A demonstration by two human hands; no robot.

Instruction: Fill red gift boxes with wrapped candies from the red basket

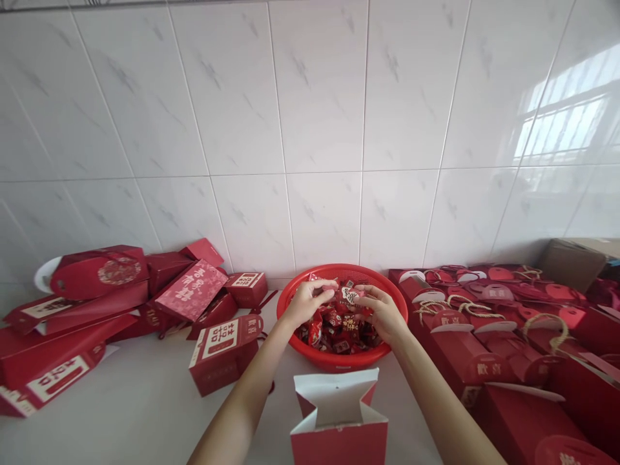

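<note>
A red plastic basket [398,298] filled with red-wrapped candies [334,323] stands against the wall. Above the heap, my right hand [382,311] pinches a red candy packet [347,297] with pale lettering. Close to that packet, my left hand [307,305] has its thumb and fingertips drawn together; what lies between them is too small to make out. In front of the basket, between my forearms, a red paper gift box [339,445] stands upright with its top unfolded and its pale inside showing.
Red gift boxes lie in a loose pile [116,284] on the left, with a single red box [225,349] nearer the basket. Rows of closed red boxes [455,342] with rope handles fill the right side. A brown carton [571,265] sits at the far right, by the tiled wall [324,129].
</note>
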